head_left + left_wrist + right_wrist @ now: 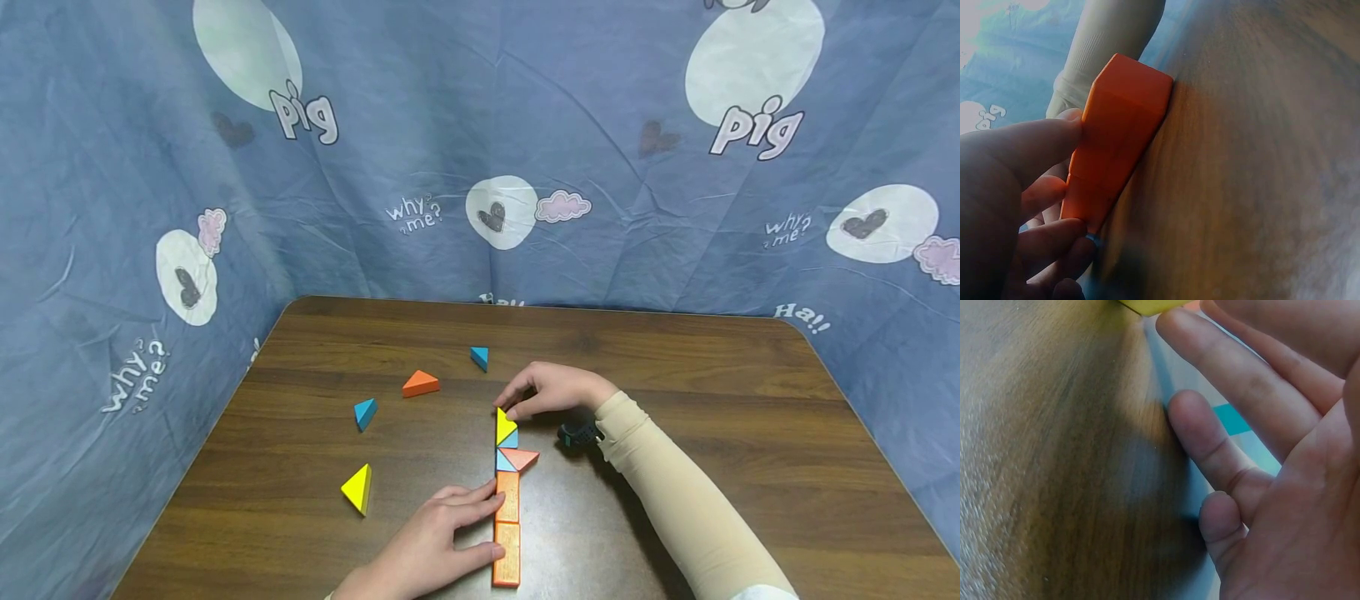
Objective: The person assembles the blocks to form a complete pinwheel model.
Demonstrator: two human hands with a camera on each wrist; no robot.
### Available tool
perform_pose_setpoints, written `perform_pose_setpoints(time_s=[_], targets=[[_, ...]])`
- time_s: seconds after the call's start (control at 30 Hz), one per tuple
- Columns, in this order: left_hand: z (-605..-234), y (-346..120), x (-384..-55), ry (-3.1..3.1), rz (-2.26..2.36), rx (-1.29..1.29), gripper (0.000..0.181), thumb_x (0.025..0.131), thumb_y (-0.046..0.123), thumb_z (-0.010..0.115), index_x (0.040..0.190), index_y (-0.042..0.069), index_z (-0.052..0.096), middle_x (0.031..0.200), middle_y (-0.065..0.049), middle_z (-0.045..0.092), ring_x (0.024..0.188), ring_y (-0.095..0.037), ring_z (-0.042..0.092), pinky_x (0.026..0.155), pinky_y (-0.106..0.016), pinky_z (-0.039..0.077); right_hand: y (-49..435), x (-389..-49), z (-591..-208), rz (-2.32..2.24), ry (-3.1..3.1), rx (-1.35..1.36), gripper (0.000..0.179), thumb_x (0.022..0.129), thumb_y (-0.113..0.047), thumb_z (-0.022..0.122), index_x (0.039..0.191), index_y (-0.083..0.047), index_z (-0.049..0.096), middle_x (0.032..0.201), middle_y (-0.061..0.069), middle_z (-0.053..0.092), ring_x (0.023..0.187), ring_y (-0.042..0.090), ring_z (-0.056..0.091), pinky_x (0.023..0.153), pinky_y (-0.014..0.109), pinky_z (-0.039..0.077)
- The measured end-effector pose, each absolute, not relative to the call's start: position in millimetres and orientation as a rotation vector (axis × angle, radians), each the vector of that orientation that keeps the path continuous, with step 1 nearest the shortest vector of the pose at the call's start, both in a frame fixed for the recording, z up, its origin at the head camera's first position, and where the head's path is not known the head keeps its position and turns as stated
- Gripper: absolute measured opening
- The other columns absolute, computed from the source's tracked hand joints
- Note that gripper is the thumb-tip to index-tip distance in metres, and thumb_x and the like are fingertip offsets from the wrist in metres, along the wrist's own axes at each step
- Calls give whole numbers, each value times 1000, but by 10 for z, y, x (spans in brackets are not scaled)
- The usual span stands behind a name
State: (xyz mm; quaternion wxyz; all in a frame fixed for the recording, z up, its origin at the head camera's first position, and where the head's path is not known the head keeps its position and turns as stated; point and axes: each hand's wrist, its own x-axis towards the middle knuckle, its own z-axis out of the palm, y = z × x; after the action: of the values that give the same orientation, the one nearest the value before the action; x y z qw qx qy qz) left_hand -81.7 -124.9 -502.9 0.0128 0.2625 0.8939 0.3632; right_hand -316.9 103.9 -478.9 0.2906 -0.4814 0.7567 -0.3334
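A row of wooden blocks runs away from the near edge: two orange rectangular blocks, the nearer orange block (507, 557) and the farther one (507, 498), then a blue triangle (505, 461) beside a pinkish-orange triangle (522, 458) that juts right. Beyond these lie another blue triangle (510, 439) and a yellow triangular block (505, 427). My right hand (558, 389) pinches that yellow block at its far end between thumb and fingers. Along the left side of the orange blocks, my left hand (435, 533) touches them with extended fingers, its thumb at the nearer one's edge.
Loose triangular blocks lie left of the row: a yellow one (357, 490), a blue one (365, 413), an orange one (421, 383) and a smaller blue one (480, 357). A patterned blue cloth (420, 100) hangs behind the brown wooden table (712, 400).
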Motion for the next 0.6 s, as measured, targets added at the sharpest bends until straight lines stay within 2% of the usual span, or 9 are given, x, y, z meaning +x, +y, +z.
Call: perform_pose_setpoints(time_s=[0.4,0.6], targets=[[-5034,-1240,-822,2794,1128,853,57,91,53,65,138,21,60,144,6,51,119,-9,51,94,-31,47,1054,-3170,-4793,-908,2030,-1288,30,94,-25,70,122,-16,72,110,-14,70,101,8,66,88,30,51],[-5028,-1243,-825,2781,1122,808,59,90,56,64,139,23,60,145,8,50,119,-8,50,95,-31,46,1138,-3107,-4721,-1014,2160,-1235,37,93,-37,70,124,-17,71,114,-12,70,100,7,64,87,35,51]])
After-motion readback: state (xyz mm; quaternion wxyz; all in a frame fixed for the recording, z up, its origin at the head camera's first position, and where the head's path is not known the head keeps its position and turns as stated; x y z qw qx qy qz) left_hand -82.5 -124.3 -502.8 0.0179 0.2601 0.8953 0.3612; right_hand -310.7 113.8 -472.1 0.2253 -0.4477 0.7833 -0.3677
